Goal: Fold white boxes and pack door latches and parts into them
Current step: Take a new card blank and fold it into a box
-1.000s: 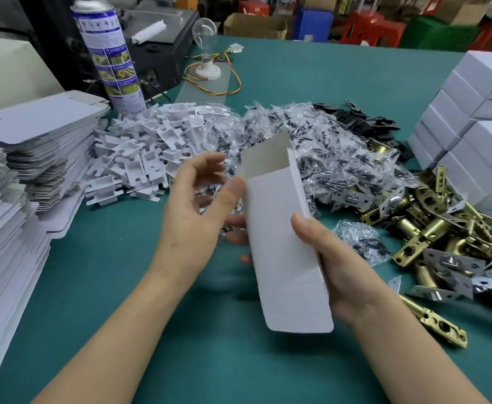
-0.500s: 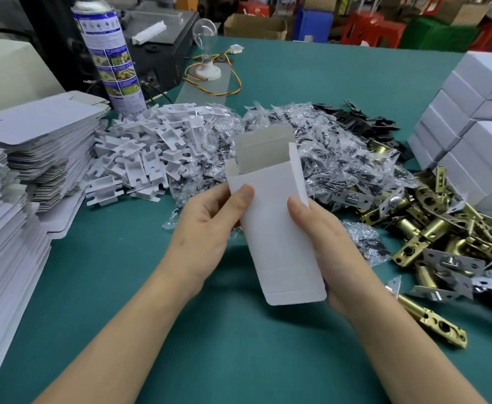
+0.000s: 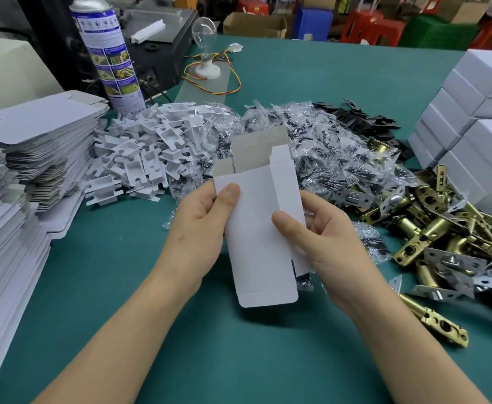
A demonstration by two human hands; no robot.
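A white box blank (image 3: 257,228) stands upright above the green table, partly opened into a sleeve, its grey top flap raised. My left hand (image 3: 201,231) grips its left edge with the thumb on the front. My right hand (image 3: 326,243) grips the right side, thumb on the front and fingers behind. A small plastic parts bag (image 3: 304,279) peeks out behind the box's lower right. Brass door latches (image 3: 442,237) lie heaped to the right. Clear bags of screws (image 3: 326,158) and white plastic inserts (image 3: 148,153) lie beyond the box.
Stacks of flat box blanks (image 3: 14,176) fill the left side. Folded white boxes (image 3: 477,118) are stacked at the right. A spray can (image 3: 107,51), a dark machine (image 3: 157,39) and a bulb on wires (image 3: 206,68) stand at the back.
The box has come closer to me and has opened from flat into a sleeve, its right side panel now showing. Both hands have shifted their grip along its edges.
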